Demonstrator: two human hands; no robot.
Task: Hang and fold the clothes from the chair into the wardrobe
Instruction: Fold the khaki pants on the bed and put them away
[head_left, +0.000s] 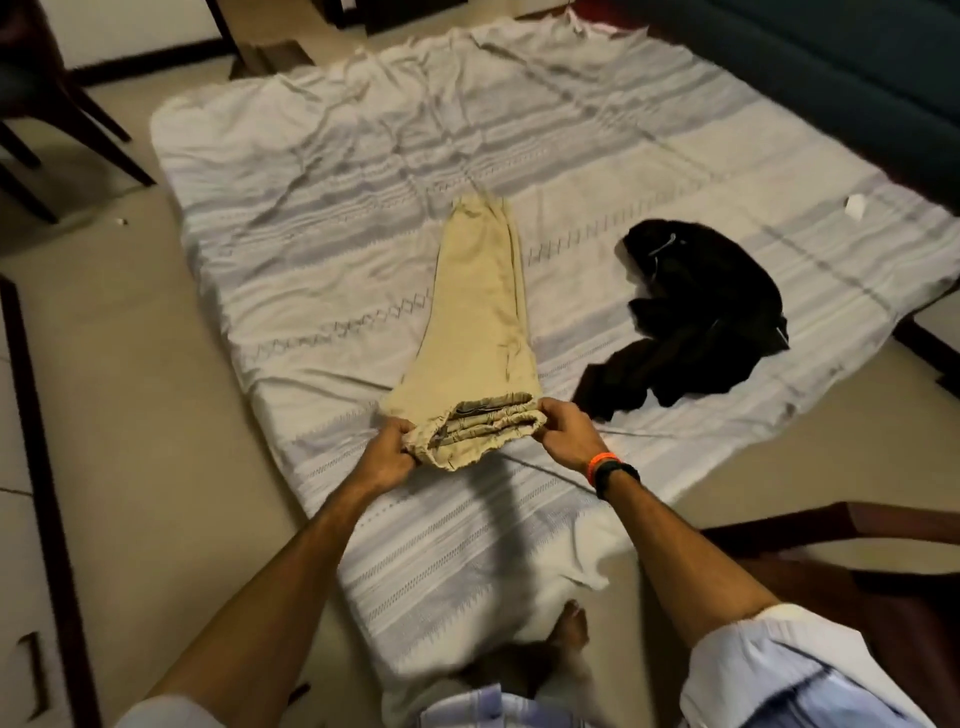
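Observation:
Beige trousers (478, 312) lie folded lengthwise on a white striped sheet (322, 218) spread on the floor, legs pointing away from me. My left hand (389, 449) grips the left end of the elastic waistband, and my right hand (566, 434) grips its right end, lifting the waistband slightly off the sheet. A crumpled black garment (696, 317) lies on the sheet to the right of the trousers, apart from both hands.
A dark wooden chair (831, 551) stands at the lower right, and chair legs (62, 130) stand at the upper left. A white cabinet with a dark frame (31, 467) lines the left edge. A dark green sofa (831, 67) borders the sheet's far right. My bare foot (569, 626) rests on the sheet.

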